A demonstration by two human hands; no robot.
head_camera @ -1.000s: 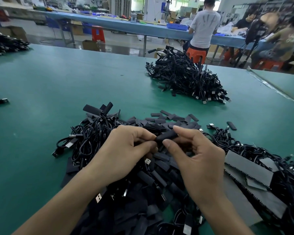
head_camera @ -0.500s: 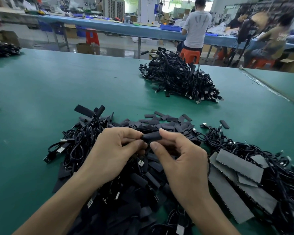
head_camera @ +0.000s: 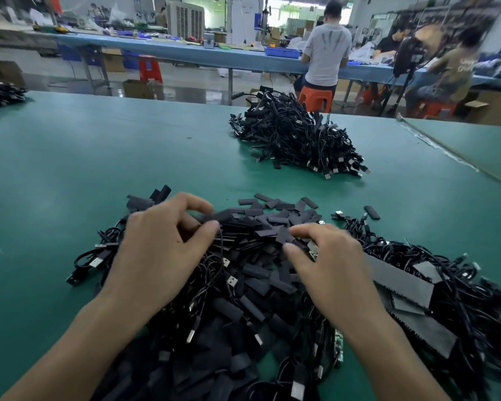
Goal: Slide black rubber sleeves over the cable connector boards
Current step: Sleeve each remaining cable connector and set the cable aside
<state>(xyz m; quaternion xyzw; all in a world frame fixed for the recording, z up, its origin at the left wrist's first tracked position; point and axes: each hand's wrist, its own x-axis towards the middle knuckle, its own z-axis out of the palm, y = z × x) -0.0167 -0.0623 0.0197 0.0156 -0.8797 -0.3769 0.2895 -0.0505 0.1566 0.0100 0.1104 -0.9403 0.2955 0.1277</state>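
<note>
A heap of loose black rubber sleeves (head_camera: 272, 215) lies on tangled black USB cables (head_camera: 214, 285) in front of me. My left hand (head_camera: 162, 250) rests on the heap's left side with loosely curled fingers, and I see nothing gripped in it. A thin cable runs past its thumb. My right hand (head_camera: 327, 264) is over the heap's right side. Its thumb and forefinger pinch a black sleeve (head_camera: 282, 236). A metal-edged connector board (head_camera: 313, 250) shows just under its fingers. A bare green connector board (head_camera: 338, 345) lies lower down by my right wrist.
A second pile of black cables (head_camera: 295, 140) sits farther back on the green table (head_camera: 70, 169). Grey toothed strips (head_camera: 399, 282) lie on more cables at the right. A stray sleeve (head_camera: 371, 212) lies apart. People sit at a blue bench behind.
My hands held one sleeve between them above the heap. They have since moved apart and dropped onto the heap, and that sleeve is no longer held between them.
</note>
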